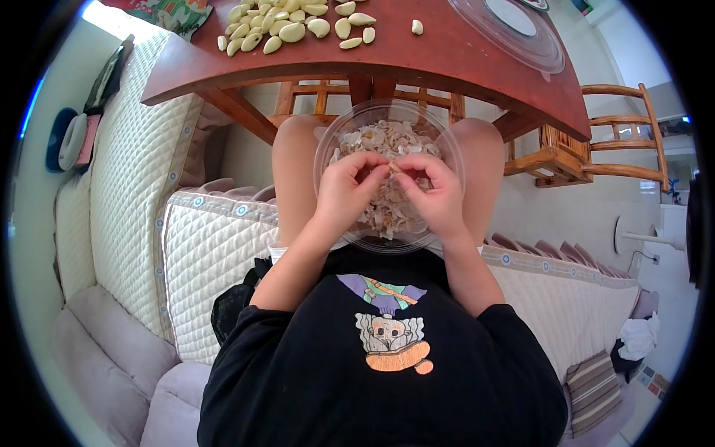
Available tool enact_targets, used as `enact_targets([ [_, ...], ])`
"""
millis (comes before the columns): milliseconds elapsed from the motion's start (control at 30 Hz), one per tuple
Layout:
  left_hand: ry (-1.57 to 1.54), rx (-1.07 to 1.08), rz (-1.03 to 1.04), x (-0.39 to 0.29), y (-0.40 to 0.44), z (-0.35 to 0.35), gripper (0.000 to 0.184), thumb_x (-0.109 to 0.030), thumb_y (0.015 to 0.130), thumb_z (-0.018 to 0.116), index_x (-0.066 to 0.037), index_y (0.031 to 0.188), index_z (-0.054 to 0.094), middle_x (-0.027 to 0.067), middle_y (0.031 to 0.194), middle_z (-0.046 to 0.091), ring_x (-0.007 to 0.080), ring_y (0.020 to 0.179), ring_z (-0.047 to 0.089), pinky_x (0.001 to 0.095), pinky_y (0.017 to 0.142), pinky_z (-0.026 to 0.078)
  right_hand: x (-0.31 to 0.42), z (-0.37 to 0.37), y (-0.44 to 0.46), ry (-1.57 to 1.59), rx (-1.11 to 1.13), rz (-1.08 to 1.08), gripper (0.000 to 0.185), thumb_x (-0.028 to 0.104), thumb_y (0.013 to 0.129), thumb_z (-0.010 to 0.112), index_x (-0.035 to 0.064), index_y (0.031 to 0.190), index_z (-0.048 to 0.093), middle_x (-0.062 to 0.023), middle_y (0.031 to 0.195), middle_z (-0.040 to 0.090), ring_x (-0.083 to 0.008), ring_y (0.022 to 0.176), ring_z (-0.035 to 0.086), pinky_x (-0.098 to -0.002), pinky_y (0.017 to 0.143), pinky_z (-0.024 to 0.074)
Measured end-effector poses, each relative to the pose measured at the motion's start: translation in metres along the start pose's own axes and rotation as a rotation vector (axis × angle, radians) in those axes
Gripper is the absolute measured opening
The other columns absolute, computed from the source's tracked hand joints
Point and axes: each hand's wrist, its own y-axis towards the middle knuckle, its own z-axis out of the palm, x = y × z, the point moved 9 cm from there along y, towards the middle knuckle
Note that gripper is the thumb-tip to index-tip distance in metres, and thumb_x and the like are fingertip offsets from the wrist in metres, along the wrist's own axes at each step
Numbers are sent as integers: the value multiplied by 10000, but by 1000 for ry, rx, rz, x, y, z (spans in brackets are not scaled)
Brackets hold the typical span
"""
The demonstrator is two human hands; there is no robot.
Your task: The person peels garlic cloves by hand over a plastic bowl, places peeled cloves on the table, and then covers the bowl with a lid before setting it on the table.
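My left hand [353, 189] and my right hand [433, 189] meet over a clear plastic bowl [322, 173] resting between my thighs. Both are closed, thumbs and fingertips pinching a small garlic clove [393, 167] that the fingers mostly cover. Below them the bowl holds a heap of dry, papery garlic skins [391, 212]. On the table ahead lies a pile of peeled garlic cloves [287, 24], and a single peeled clove [417, 27] sits apart to its right.
The red-brown wooden table [447, 71] has its edge just beyond my knees. A clear round lid [547, 56] lies at its right end, a green-and-red packet [175, 13] at its left. A wooden chair [596, 145] stands right. I sit on a quilted sofa [216, 246].
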Motion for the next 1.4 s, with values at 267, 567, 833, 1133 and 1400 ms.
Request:
enact_targets([
  [267,-219,126,-19,4,-4,17,146,-73,900,579,-4,1027,596,7,833,609,57,728,564,193,615,460,-20,1,-3,403,-103,217,191,-12,808,664,21,990,616,-23,892,611,-81,792,571,-215,696,469],
  [567,-434,249,-169,22,-8,25,120,-76,909,566,-23,1015,549,21,879,605,60,738,567,194,601,473,-14,3,0,90,64,116,104,133,873,629,41,902,588,-18,823,587,-85,697,531,-223,624,437],
  [833,13,227,71,1,-17,28,109,-105,946,503,-7,988,526,46,835,559,109,732,529,234,652,436,-5,12,-4,-33,97,108,226,237,942,517,30,858,549,-113,698,545,-217,631,542,-317,594,439],
  [1133,-811,194,-556,33,-35,51,197,-243,975,436,-137,820,499,-84,645,370,17,507,295,176,449,216,20,21,-3,-498,70,-129,252,211,920,497,24,753,473,-157,682,485,-363,658,504,-432,596,410],
  [1400,-922,368,-750,39,-37,51,284,-302,955,428,-165,706,426,-91,582,282,30,455,203,188,415,172,34,32,2,-578,241,-387,218,197,887,530,26,777,453,-157,760,494,-361,718,509,-438,624,411],
])
